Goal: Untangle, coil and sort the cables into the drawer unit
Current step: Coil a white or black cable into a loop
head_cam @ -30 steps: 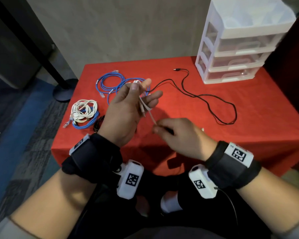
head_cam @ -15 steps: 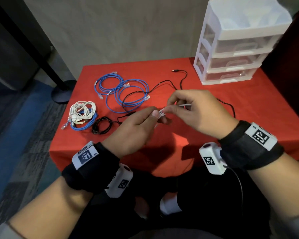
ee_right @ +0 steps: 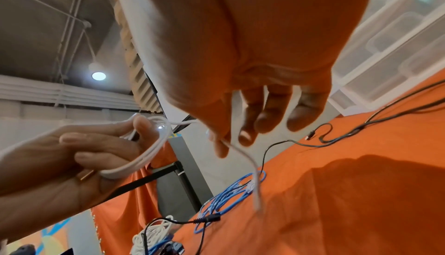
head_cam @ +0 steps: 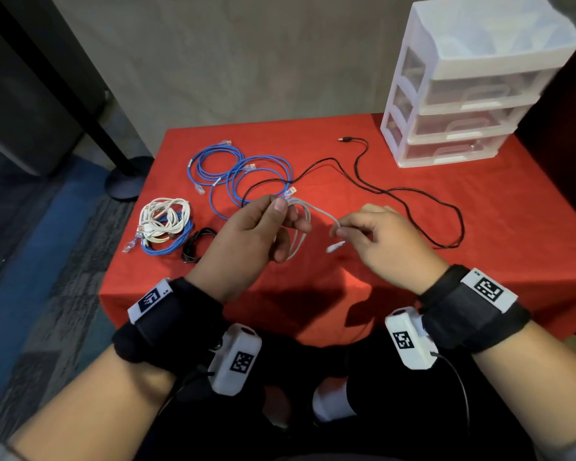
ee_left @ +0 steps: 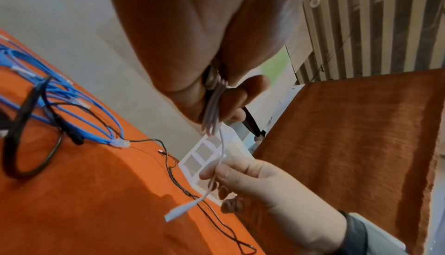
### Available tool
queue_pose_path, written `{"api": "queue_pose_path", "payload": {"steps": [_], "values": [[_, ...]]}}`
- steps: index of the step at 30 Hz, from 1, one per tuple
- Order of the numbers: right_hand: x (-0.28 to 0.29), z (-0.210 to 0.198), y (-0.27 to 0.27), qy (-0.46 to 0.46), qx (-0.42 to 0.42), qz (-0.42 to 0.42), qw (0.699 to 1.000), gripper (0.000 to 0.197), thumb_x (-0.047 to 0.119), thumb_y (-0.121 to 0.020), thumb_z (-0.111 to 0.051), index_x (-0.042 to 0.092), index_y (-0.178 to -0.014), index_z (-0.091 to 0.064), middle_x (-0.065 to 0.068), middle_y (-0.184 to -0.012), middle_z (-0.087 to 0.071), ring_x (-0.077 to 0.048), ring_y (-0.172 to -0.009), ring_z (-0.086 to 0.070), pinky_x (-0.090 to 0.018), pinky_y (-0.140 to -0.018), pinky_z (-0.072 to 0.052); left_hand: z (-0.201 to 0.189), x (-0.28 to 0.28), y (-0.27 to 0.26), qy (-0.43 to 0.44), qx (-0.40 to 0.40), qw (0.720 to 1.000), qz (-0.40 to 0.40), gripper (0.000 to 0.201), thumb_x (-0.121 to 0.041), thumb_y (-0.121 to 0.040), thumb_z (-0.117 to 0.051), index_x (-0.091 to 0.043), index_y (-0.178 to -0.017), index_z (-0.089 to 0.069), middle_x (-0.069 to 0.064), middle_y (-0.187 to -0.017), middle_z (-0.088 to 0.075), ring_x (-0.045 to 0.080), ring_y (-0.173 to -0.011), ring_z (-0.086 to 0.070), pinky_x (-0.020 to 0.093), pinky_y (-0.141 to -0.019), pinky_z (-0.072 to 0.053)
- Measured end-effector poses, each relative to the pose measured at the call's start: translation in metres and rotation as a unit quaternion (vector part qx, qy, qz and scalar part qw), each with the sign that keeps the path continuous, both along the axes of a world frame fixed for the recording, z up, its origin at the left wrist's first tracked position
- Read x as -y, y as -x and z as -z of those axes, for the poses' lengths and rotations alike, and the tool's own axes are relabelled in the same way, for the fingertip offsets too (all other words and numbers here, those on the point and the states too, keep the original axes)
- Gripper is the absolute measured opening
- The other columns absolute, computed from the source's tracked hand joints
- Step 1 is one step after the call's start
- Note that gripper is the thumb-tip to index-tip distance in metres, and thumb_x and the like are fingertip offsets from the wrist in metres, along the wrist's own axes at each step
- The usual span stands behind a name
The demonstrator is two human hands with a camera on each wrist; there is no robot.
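Note:
My left hand (head_cam: 266,224) holds a small coil of thin white cable (head_cam: 300,224) above the red table, its loops pinched between thumb and fingers (ee_right: 144,129). My right hand (head_cam: 356,227) pinches the same cable's free end just before its white plug (head_cam: 335,247), which hangs loose (ee_left: 178,211). Two coiled blue network cables (head_cam: 243,174) lie behind my hands. A long black cable (head_cam: 409,197) runs loose toward the white three-drawer unit (head_cam: 463,104) at the back right; its drawers are closed.
A tangle of white and blue cables (head_cam: 163,224) and a small black coil (head_cam: 197,244) lie near the table's left edge. The red tablecloth (head_cam: 512,227) ends close to my lap. A dark stand base (head_cam: 127,181) sits on the floor left of the table.
My hands drew apart after meeting in front of me. The left now holds wound white loops and the right has slid out to the cable's plug end.

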State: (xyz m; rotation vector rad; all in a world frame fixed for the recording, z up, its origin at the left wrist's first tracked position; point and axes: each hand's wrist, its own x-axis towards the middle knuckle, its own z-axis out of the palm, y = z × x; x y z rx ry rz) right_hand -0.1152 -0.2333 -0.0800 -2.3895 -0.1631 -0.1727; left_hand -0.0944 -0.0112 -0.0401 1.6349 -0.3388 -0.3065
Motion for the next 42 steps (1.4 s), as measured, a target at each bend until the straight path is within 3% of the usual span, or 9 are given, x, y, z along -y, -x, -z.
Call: {"api": "queue_pose_path", "payload": {"steps": [3,6,12,15,21,29,36,39,42], "values": [[0.0,-0.003,0.0,-0.07,-0.018,0.031,0.997,0.016,0.02,-0.097,-0.066,0.026,-0.091,-0.079,0.008,-0.078,-0.06,0.002,-0.073,-0.059,-0.014,-0.071,-0.038,0.003,0.003,-0.001,0.058,-0.046,0.997,-0.01,0.029,-0.027,-0.11,-0.039,-0.012,-0.093,-0.056,0.004,-0.091,-0.066,0.012,-0.052,-0.04,0.022,-0.052,-0.033],[-0.01,-0.007,-0.003,-0.218,-0.041,0.049,0.974,0.017,0.013,-0.101,-0.06,0.015,-0.095,-0.075,-0.003,-0.078,-0.07,-0.01,-0.072,-0.066,-0.027,-0.073,-0.051,0.005,0.008,0.0,0.12,-0.083,0.989,-0.01,0.027,-0.034,-0.105,-0.044,-0.018,-0.088,-0.057,0.004,-0.084,-0.055,0.011,-0.053,-0.038,0.031,-0.059,-0.023],[-0.039,-0.033,0.005,-0.532,-0.107,0.018,0.84,0.029,0.013,-0.101,-0.056,-0.011,-0.115,-0.063,-0.034,-0.108,-0.066,-0.032,-0.093,-0.064,-0.034,-0.081,-0.06,0.004,0.023,0.004,0.148,-0.088,0.983,-0.07,0.031,-0.028,-0.11,-0.038,-0.019,-0.084,-0.055,-0.005,-0.069,-0.047,0.006,-0.057,-0.041,0.022,-0.062,-0.04],[-0.045,-0.038,0.008,-0.541,-0.12,0.021,0.832,0.03,0.01,-0.085,-0.072,-0.001,-0.112,-0.065,-0.029,-0.111,-0.068,-0.029,-0.097,-0.062,-0.039,-0.089,-0.054,0.006,0.023,0.002,0.149,-0.082,0.982,-0.08,0.032,-0.028,-0.11,-0.039,-0.021,-0.084,-0.056,-0.01,-0.068,-0.052,0.004,-0.057,-0.045,0.023,-0.064,-0.045],[-0.043,-0.037,0.01,-0.543,-0.2,0.016,0.815,0.033,0.001,-0.095,-0.06,-0.007,-0.127,-0.057,-0.018,-0.107,-0.071,-0.036,-0.102,-0.062,-0.051,-0.1,-0.046,0.008,0.024,0.006,0.127,-0.061,0.989,-0.047,0.03,-0.029,-0.11,-0.037,-0.017,-0.091,-0.055,-0.006,-0.063,-0.05,0.008,-0.054,-0.041,0.023,-0.058,-0.043],[-0.045,-0.05,0.017,-0.596,-0.227,-0.062,0.768,0.026,0.007,-0.086,-0.055,0.01,-0.111,-0.061,-0.003,-0.068,-0.047,-0.019,-0.068,-0.052,-0.035,-0.074,-0.045,0.007,0.027,0.004,0.11,-0.046,0.992,-0.038,0.033,-0.028,-0.111,-0.036,-0.018,-0.088,-0.057,-0.005,-0.055,-0.042,0.012,-0.051,-0.04,0.023,-0.052,-0.04],[-0.039,-0.041,0.019,-0.461,-0.141,-0.066,0.874,0.034,-0.008,-0.097,-0.057,0.003,-0.129,-0.051,-0.01,-0.088,-0.067,-0.015,-0.084,-0.067,-0.032,-0.066,-0.058,-0.001,0.018,-0.001,0.094,-0.044,0.994,-0.044,0.031,-0.031,-0.111,-0.036,-0.015,-0.092,-0.054,-0.005,-0.053,-0.037,0.01,-0.045,-0.036,0.019,-0.046,-0.037],[-0.036,-0.038,0.02,-0.455,-0.151,-0.056,0.876,0.032,-0.004,-0.091,-0.067,-0.001,-0.121,-0.055,-0.012,-0.087,-0.067,-0.014,-0.077,-0.063,-0.027,-0.06,-0.051,-0.001,0.016,0.001,0.088,-0.045,0.995,-0.031,0.031,-0.031,-0.111,-0.037,-0.016,-0.09,-0.056,-0.004,-0.054,-0.038,0.011,-0.046,-0.036,0.023,-0.048,-0.037],[-0.035,-0.037,0.024,-0.504,-0.189,-0.075,0.839,0.031,0.007,-0.084,-0.064,0.003,-0.114,-0.059,-0.006,-0.089,-0.062,-0.011,-0.075,-0.055,-0.024,-0.059,-0.041,-0.002,0.019,0.005,0.094,-0.052,0.994,-0.023,0.033,-0.03,-0.11,-0.038,-0.018,-0.087,-0.058,0.001,-0.062,-0.042,0.011,-0.049,-0.039,0.023,-0.05,-0.039]]}}
